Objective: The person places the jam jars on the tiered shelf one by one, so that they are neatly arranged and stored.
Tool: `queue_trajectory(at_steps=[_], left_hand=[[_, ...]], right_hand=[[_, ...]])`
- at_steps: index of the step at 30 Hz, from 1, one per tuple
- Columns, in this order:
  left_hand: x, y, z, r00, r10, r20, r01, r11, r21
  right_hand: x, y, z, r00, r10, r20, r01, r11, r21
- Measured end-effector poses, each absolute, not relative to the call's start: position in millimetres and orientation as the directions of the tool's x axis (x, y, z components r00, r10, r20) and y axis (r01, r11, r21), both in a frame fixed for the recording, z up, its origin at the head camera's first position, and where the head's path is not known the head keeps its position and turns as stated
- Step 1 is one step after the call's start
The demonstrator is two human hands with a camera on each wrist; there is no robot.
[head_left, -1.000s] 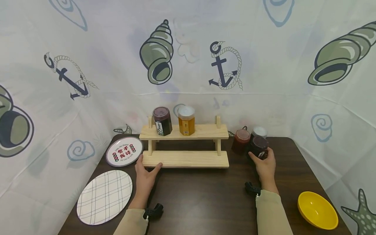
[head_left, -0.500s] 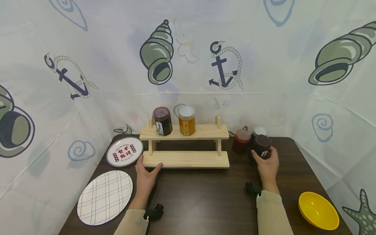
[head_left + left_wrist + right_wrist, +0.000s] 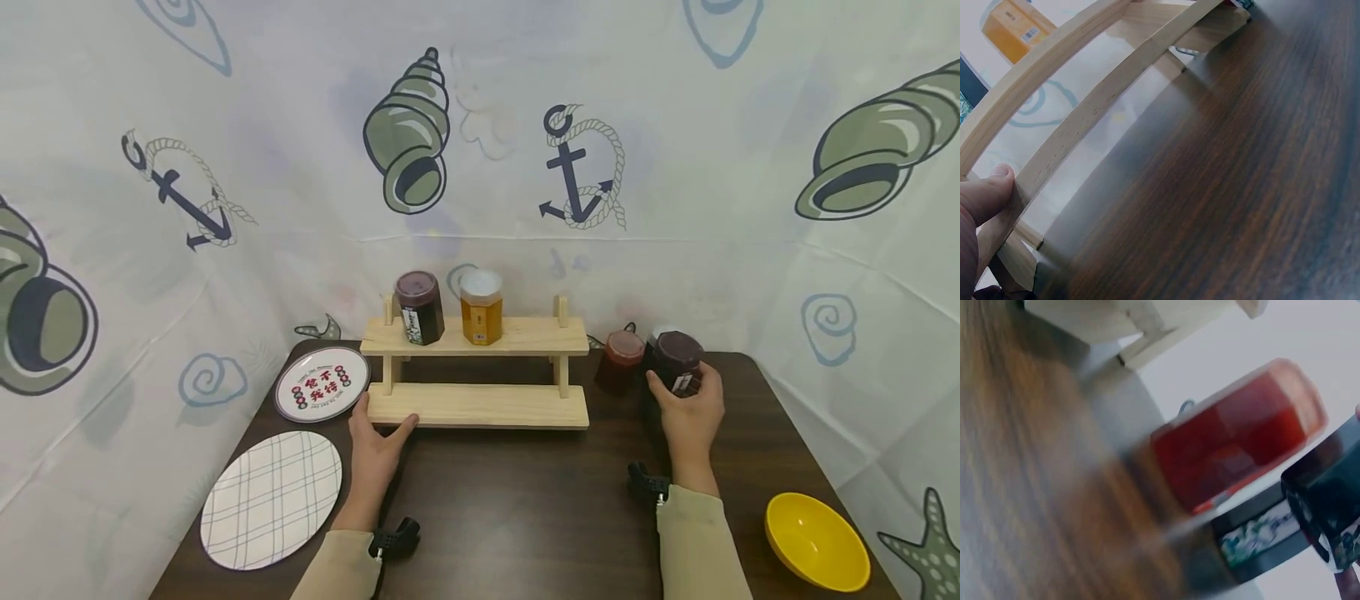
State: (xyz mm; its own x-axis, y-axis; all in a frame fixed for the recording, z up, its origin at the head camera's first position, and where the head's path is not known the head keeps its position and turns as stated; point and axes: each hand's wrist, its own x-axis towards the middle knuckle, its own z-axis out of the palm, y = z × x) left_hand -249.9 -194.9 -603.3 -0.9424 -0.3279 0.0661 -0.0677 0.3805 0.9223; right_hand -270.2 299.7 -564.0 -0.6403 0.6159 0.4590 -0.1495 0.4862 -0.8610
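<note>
In the head view a two-tier wooden shelf rack [image 3: 480,406] stands at the back of the table. My left hand [image 3: 375,454] grips its lower left corner; the left wrist view has the thumb [image 3: 991,190] against the lower board's front edge. My right hand [image 3: 692,417] holds a dark jar [image 3: 677,357] with a dark lid, raised and tilted in the right wrist view. Behind it stands another dark jar [image 3: 1263,536] with a pale label, mostly hidden in the head view. A red jar [image 3: 622,360] stands just left of these.
On the upper shelf stand a dark jar [image 3: 420,308] and an amber jar [image 3: 482,310] with a white lid. An oval lettered plate [image 3: 287,400] and a checked plate [image 3: 272,500] lie left. A yellow bowl [image 3: 817,542] sits at the right edge.
My right hand has moved the dark jar slightly right and up, so it now overlaps more of the white-lidded jar behind. My left hand has stayed at the rack.
</note>
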Motion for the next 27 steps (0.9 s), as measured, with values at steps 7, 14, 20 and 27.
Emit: queue_trajectory(at_steps=[7, 14, 20, 27], left_hand=[[-249, -194, -603, -0.937, -0.342, 0.075, -0.065, 0.380, 0.923], [-247, -191, -604, -0.935, -0.347, 0.079, -0.056, 0.364, 0.930], [-246, -191, -604, -0.935, -0.346, 0.078, -0.057, 0.363, 0.930], [-248, -193, -601, -0.939, -0.334, 0.075, -0.059, 0.374, 0.925]], right_hand=[[-271, 290, -543, -0.640, 0.573, 0.513, -0.198, 0.522, -0.830], [-264, 276, -517, -0.662, 0.569, 0.488, -0.188, 0.504, -0.843], [-257, 264, -498, -0.670, 0.522, 0.528, -0.220, 0.540, -0.812], [-248, 255, -481, -0.658, 0.552, 0.511, -0.217, 0.511, -0.832]])
